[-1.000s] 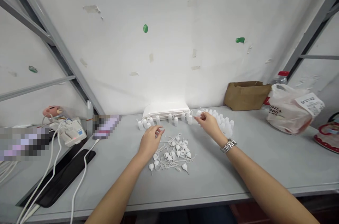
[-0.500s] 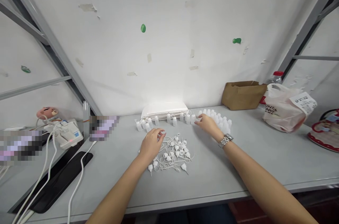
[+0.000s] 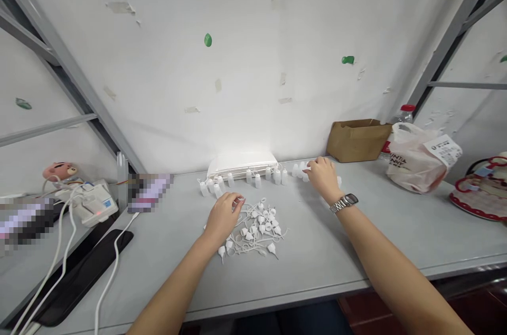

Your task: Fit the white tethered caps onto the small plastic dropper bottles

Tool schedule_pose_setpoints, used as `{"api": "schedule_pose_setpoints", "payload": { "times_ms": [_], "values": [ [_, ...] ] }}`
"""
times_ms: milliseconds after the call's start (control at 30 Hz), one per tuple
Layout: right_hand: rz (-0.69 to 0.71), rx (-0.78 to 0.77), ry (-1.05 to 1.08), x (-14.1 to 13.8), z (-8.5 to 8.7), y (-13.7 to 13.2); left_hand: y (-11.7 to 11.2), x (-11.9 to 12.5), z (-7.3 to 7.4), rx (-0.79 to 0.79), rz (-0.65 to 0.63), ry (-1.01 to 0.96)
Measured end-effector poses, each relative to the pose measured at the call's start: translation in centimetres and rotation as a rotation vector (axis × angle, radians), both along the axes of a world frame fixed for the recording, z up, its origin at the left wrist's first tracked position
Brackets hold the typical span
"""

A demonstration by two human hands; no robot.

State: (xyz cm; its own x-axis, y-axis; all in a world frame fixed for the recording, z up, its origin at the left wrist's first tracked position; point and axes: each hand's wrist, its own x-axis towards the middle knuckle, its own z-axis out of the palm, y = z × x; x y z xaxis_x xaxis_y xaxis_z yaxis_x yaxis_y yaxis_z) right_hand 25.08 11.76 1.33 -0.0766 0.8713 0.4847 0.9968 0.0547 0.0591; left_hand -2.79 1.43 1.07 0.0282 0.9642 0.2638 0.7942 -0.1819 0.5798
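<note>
A heap of small white cone-shaped caps with thin tethers (image 3: 257, 230) lies on the grey table (image 3: 317, 261). My left hand (image 3: 223, 216) rests at the heap's left edge, fingers curled down onto the caps. A row of small white bottles (image 3: 253, 178) stands in front of a white box (image 3: 241, 163) at the wall. My right hand (image 3: 324, 177), with a metal watch on the wrist, reaches over a cluster of white bottles (image 3: 298, 169) to the right of the row, fingers bent over them. What either hand's fingers grip is hidden.
A brown paper bag (image 3: 358, 139), a red-capped bottle (image 3: 401, 114) and a white plastic bag (image 3: 420, 158) stand at the back right. On the left are white cables (image 3: 113, 266), a black pad (image 3: 79, 277) and a white device (image 3: 93, 203). Grey shelf struts (image 3: 71, 81) flank both sides.
My right hand has moved right and back, from the end of the bottle row onto the bottle cluster. My left hand has dropped slightly onto the heap's edge. The view has shifted a little.
</note>
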Motion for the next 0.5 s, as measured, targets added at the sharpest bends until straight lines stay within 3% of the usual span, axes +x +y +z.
{"api": "schedule_pose_setpoints", "payload": {
  "times_ms": [233, 400, 500],
  "values": [
    [0.024, -0.048, -0.019, 0.2, -0.1, 0.2, -0.4, 0.6, 0.1, -0.077, -0.143, 0.02],
    [0.047, -0.059, -0.005, -0.3, 0.9, -1.0, -0.4, 0.4, 0.2, -0.1, -0.093, 0.084],
    [0.135, -0.11, 0.066, -1.6, 1.4, -2.2, -0.3, 0.2, 0.2, -0.14, -0.079, 0.071]
  ]
}}
